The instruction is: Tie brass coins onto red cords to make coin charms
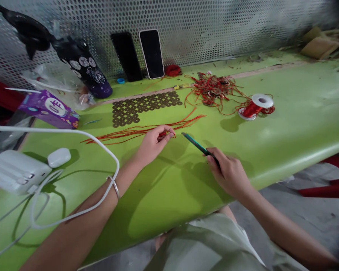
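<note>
My left hand (156,143) is closed in a pinch on a red cord (173,134), whose small looped end sticks out past the fingertips. The rest of that cord is mostly hidden in the palm. A green-and-black utility knife (196,143) is gripped in my right hand (228,171), its tip pointing up and left, a short gap from the left fingertips. Just behind the left hand, several cut red cords (127,131) lie side by side. Beyond them are rows of bronze-coloured coins with holes (147,105).
A tangled pile of red cords and coins (211,88) and a red thread spool (252,109) sit at the back right. Two phones (152,54) lean against the perforated metal panel. On the left are a bottle (87,69), a purple carton (52,109) and a power bank (17,171) with a white cable (113,150).
</note>
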Motion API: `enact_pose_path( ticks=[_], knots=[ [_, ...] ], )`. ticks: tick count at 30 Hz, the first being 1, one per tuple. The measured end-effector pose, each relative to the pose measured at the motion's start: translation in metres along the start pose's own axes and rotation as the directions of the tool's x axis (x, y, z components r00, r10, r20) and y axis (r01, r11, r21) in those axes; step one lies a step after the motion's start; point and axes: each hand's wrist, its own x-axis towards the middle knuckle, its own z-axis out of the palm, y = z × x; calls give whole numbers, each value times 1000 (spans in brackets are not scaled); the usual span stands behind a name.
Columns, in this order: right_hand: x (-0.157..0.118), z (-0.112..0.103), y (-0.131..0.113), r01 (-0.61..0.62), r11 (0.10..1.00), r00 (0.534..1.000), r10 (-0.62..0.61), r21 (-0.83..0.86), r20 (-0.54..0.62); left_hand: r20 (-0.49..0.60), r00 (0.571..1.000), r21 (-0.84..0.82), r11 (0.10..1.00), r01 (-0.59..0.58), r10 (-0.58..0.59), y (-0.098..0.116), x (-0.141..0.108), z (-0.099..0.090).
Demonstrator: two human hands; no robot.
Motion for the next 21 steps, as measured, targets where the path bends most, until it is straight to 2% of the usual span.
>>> enact_pose_path(
  ticks=[3, 6, 8, 13, 16, 21],
  knots=[
    [6, -4, 0, -130, 976, 991, 122, 173, 58, 15, 1000, -76, 997, 26, -25, 0, -2, 3],
    [18, -4, -2, -195, 903, 981, 187, 383, 58, 15, 1000, -117, 993, 25, -23, 4, -6, 8],
    [29, 0, -6, -197, 833, 979, 191, 517, 65, 2, 1000, -116, 993, 13, -13, 8, -9, 10],
    [53, 12, -23, -181, 638, 983, 108, 748, 146, -26, 998, -30, 998, -58, 58, 24, -18, 14],
    [60, 17, -27, -180, 505, 981, 150, 844, 120, -1, 995, 16, 995, -95, 95, 29, -22, 14],
    [62, 18, -22, -186, 315, 962, 253, 931, 106, -35, 984, 170, 971, -166, 175, 27, -24, 11]
  ],
)
